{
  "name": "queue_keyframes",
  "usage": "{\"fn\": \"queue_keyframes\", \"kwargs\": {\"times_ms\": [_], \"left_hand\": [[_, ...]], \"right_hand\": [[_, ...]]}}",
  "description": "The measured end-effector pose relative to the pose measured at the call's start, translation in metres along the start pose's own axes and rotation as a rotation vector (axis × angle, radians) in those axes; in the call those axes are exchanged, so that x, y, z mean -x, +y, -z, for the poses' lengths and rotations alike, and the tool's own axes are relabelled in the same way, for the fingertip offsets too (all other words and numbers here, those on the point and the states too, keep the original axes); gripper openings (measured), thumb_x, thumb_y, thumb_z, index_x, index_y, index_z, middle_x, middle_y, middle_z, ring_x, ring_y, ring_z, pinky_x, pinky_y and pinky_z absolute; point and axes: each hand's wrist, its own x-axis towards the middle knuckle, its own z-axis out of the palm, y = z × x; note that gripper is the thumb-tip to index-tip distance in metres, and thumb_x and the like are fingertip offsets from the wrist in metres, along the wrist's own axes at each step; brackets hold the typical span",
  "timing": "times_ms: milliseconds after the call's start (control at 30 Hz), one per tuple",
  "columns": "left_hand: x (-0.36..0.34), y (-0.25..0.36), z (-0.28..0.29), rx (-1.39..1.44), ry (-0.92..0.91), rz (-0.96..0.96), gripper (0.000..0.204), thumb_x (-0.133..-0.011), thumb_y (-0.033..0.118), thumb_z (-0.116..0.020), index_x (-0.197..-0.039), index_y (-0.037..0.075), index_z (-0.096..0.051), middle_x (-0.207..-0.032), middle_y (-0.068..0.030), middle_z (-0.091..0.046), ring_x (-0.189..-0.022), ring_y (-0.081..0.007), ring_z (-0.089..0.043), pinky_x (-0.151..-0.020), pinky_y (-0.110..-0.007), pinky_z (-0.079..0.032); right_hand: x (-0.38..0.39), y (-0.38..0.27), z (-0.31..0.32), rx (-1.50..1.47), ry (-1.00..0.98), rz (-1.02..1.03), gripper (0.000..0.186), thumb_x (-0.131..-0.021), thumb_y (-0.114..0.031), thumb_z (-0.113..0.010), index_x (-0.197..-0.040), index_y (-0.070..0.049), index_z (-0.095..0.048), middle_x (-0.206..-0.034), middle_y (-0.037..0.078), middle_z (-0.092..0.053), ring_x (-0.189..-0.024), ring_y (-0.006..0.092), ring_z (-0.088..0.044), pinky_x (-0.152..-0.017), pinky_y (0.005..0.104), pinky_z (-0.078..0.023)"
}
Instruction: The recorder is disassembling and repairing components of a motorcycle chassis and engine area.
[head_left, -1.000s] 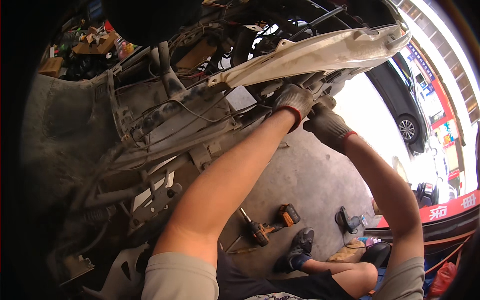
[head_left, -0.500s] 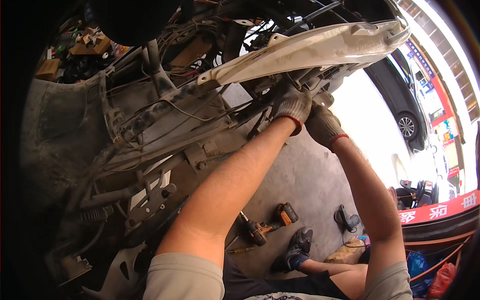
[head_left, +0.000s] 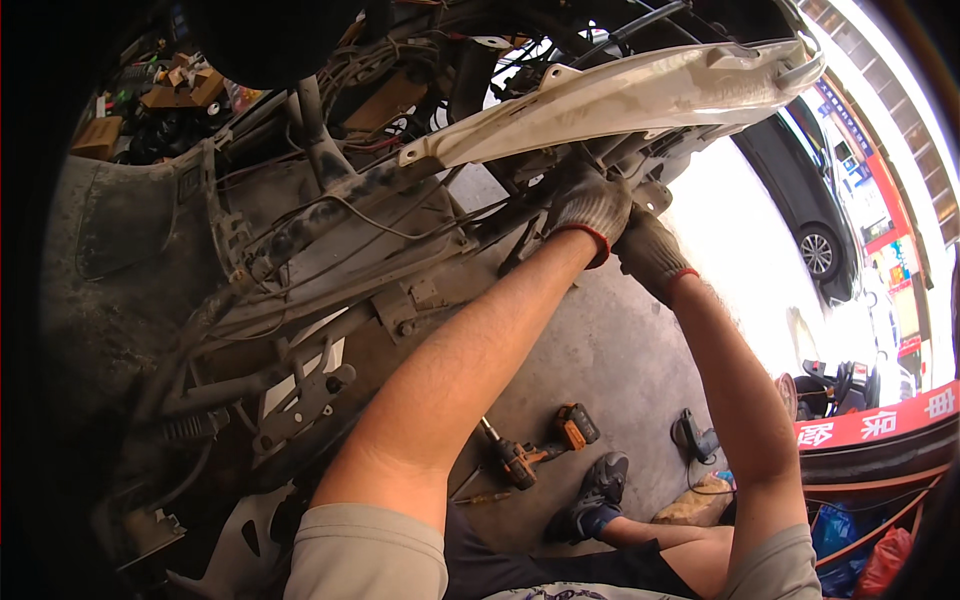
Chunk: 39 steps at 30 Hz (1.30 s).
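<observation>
Both my hands wear grey knit gloves with red cuffs and are raised close together under a long, scuffed white body panel (head_left: 600,110). The panel lies along the bare frame (head_left: 330,205) of a stripped scooter-like vehicle. My left hand (head_left: 588,205) is up against the dark metal parts below the panel, its fingers curled and mostly in shadow. Just right of it and a little lower, my right hand (head_left: 650,252) is closed, its fingertips turned towards the left hand. Beside them shows a small metal bracket with holes (head_left: 655,197). Whatever the fingers grip is hidden.
On the concrete floor lie an orange-and-black cordless drill (head_left: 520,462), a screwdriver (head_left: 487,497) and a dark corded power tool (head_left: 692,437). Loose wires (head_left: 375,60) run through the frame. Boxes (head_left: 185,88) stand at far left; a black car (head_left: 800,200) is parked outside.
My right hand has turned slightly and shifted a little down and right. My left hand has moved only slightly, staying under the panel.
</observation>
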Motion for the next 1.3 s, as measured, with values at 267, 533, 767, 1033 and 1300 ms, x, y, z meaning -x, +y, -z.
{"fn": "queue_keyframes", "kwargs": {"times_ms": [267,533,767,1033,1300], "left_hand": [[-0.002,0.003,-0.005,1.048,-0.184,0.040,0.031,-0.087,0.033,-0.064,-0.095,0.003,-0.067,-0.080,-0.0056,-0.067,-0.063,-0.0195,-0.063,-0.061,-0.032,-0.049],[0.005,0.021,-0.001,1.161,-0.098,-0.020,0.025,-0.086,0.032,-0.073,-0.091,0.008,-0.065,-0.074,0.0003,-0.060,-0.055,-0.0098,-0.052,-0.049,-0.026,-0.043],[0.000,0.032,-0.002,0.972,-0.037,0.040,0.056,-0.085,0.046,-0.070,-0.107,-0.006,-0.063,-0.101,-0.0173,-0.064,-0.079,-0.0235,-0.064,-0.070,-0.033,-0.053],[-0.002,0.033,-0.016,0.696,0.272,-0.040,0.086,-0.083,0.053,-0.067,-0.136,-0.008,-0.039,-0.132,-0.0221,-0.052,-0.120,-0.0287,-0.052,-0.100,-0.035,-0.040],[0.011,0.032,-0.005,0.427,0.203,-0.154,0.085,-0.091,0.062,-0.047,-0.138,-0.008,-0.038,-0.141,-0.0348,-0.036,-0.135,-0.0413,-0.034,-0.109,-0.040,-0.031]], "right_hand": [[0.018,-0.015,0.013,-0.294,-0.133,-0.092,0.033,-0.082,-0.022,-0.062,-0.110,-0.005,-0.057,-0.077,0.005,-0.058,-0.058,0.0110,-0.050,-0.048,0.0250,-0.040],[0.013,-0.008,0.008,-0.046,0.115,0.111,0.069,-0.075,-0.030,-0.062,-0.140,-0.017,-0.045,-0.123,0.022,-0.062,-0.114,0.0380,-0.058,-0.093,0.0417,-0.045],[0.013,-0.010,0.025,0.032,0.024,0.073,0.056,-0.080,-0.035,-0.057,-0.132,-0.013,-0.054,-0.121,0.023,-0.062,-0.114,0.0384,-0.058,-0.094,0.0434,-0.045],[0.004,0.008,0.015,0.058,0.183,0.235,0.039,-0.085,-0.029,-0.060,-0.107,0.002,-0.063,-0.106,0.025,-0.065,-0.101,0.0393,-0.061,-0.084,0.0410,-0.047],[0.008,0.012,-0.003,-0.017,0.258,0.222,0.033,-0.082,-0.025,-0.064,-0.104,-0.001,-0.065,-0.100,0.024,-0.067,-0.097,0.0406,-0.062,-0.080,0.0436,-0.048]]}}
